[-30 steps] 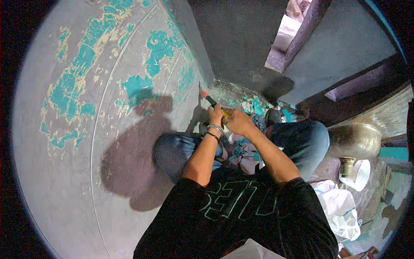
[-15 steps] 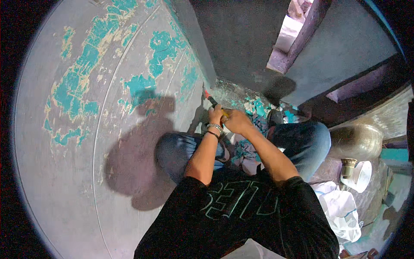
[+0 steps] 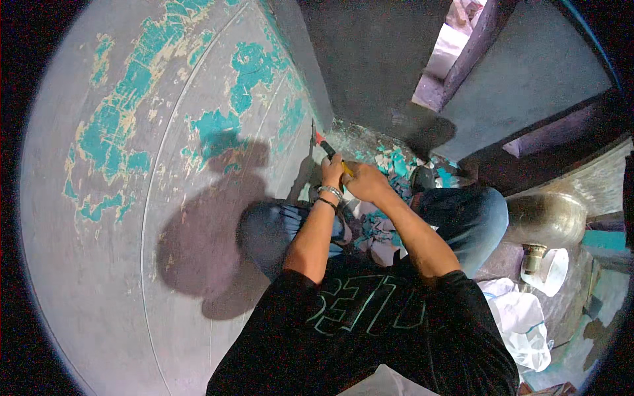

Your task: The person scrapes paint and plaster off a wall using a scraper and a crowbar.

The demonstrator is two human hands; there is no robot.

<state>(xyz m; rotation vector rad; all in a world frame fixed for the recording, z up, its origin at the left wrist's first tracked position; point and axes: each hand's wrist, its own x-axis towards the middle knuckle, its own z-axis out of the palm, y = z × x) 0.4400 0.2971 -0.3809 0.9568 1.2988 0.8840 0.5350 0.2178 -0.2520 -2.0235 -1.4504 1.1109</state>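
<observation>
Both my hands are closed around one paint scraper [image 3: 326, 149], which has a yellow and black handle, a red neck and a thin dark blade. My left hand [image 3: 332, 170], with a bracelet and a dark band at its wrist, grips the handle nearer the blade. Behind it, my right hand [image 3: 367, 182] is wrapped round the yellow end. The blade points away from me, at the grey wall [image 3: 99, 264] close to the corner; whether its edge touches the surface is too small to tell. Turquoise patches [image 3: 252, 69] show where the grey coat is gone.
Paint flakes [image 3: 394, 160] litter the floor by the corner and between my knees. A dark wall [image 3: 376, 59] closes off the front. At my right stand a round metal pot [image 3: 547, 214], a white tub [image 3: 555, 272], a small brassy cup [image 3: 532, 259] and a white plastic bag [image 3: 518, 317].
My two hands and the scraper have shifted slightly forward along the wall, toward the corner. Both hands keep their hold, and the view has tilted a little.
</observation>
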